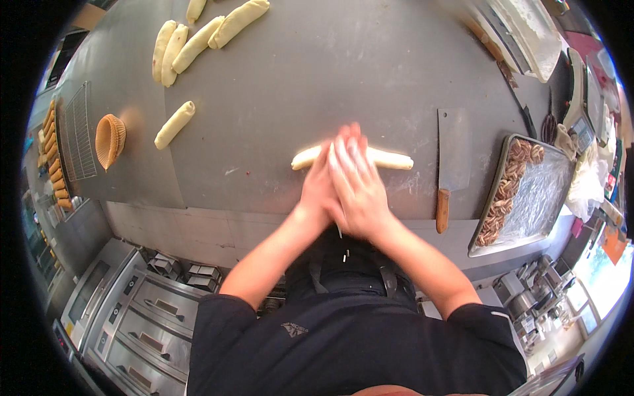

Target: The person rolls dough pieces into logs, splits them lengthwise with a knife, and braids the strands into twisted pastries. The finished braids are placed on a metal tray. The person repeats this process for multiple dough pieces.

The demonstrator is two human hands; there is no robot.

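My left hand and my right hand meet over the middle of a pale dough roll lying crosswise on the steel worktop. The fingers stretch forward and are blurred; my right hand partly covers the left. Both ends of the roll stick out beyond the hands, and its middle is hidden. Whether the palms press on the dough cannot be made out. To the right lies a cleaver with its wooden handle towards me. A single shorter dough roll rests to the left.
Several dough rolls lie at the far left. Paper baking cups and a wire rack are at the left. A tray with twisted brown dough overhangs the front right edge. Behind it stand a knife and a white container.
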